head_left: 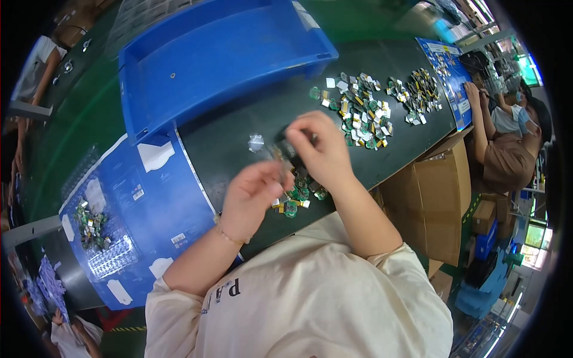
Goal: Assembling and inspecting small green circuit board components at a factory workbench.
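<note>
My left hand (253, 194) is closed in a pinch, fingertips turned toward my right hand (319, 149). That hand is curled, thumb and fingers pressed together around a dark, blurred piece. Between the two sets of fingertips the small parts are smeared by motion, so their kind cannot be told. Just below my fingers lies a small heap of green circuit boards (301, 188) with white and yellowish tabs, partly hidden by my hands. A small clear plastic piece (256, 142) lies on the dark table beyond my left hand.
Larger piles of small boards (361, 110) and of narrow parts (422, 95) lie to the right. A blue bin (227, 65) stands at the far side. Left is a blue sheet (155, 203) bearing a clear tray of boards (92, 227). A cardboard box (427, 203) adjoins the right edge; co-workers sit nearby.
</note>
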Motion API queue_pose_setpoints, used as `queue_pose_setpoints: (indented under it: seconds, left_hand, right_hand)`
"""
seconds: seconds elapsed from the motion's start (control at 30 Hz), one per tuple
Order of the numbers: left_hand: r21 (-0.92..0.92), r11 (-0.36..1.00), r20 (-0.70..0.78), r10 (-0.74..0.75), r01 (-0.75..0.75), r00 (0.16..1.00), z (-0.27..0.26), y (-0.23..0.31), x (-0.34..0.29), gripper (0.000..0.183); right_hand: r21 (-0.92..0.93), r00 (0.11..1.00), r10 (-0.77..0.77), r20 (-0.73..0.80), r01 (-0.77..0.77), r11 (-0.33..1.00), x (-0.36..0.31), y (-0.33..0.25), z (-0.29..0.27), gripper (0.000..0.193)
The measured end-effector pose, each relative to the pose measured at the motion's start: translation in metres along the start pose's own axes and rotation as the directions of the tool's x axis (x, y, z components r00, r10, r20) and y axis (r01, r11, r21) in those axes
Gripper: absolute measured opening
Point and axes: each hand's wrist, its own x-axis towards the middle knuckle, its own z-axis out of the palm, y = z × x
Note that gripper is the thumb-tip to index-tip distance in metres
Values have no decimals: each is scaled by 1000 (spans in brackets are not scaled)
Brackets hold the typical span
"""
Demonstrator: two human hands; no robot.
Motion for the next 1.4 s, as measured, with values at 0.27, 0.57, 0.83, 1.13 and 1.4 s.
queue_pose_setpoints:
  seconds: [0.27, 0.57, 0.83, 1.13, 1.4]
  left_hand:
    - [160, 982, 281, -146, 103, 949, 8, 6, -2, 25]
    - [769, 636, 78, 22, -74, 997, 10, 7, 2, 8]
    - [931, 72, 322, 303, -359, 897, 17, 7, 5, 12]
    - [956, 83, 244, 299, -280, 923, 21, 15, 4, 12]
    - [842, 435, 239, 234, -321, 943, 15, 14, 1, 11]
  right_hand:
    - [-610, 932, -130, 339, 323, 724, 17, -1, 32, 12]
    - [-847, 947, -318, 52, 211, 488, 51, 22, -43, 21]
    - [-864, 924, -380, 45, 227, 450, 54, 34, -60, 15]
    - [-729, 921, -389, 13, 275, 627, 46, 15, -59, 11]
    - [-568, 847, -525, 78, 471, 675, 19, -11, -40, 14]
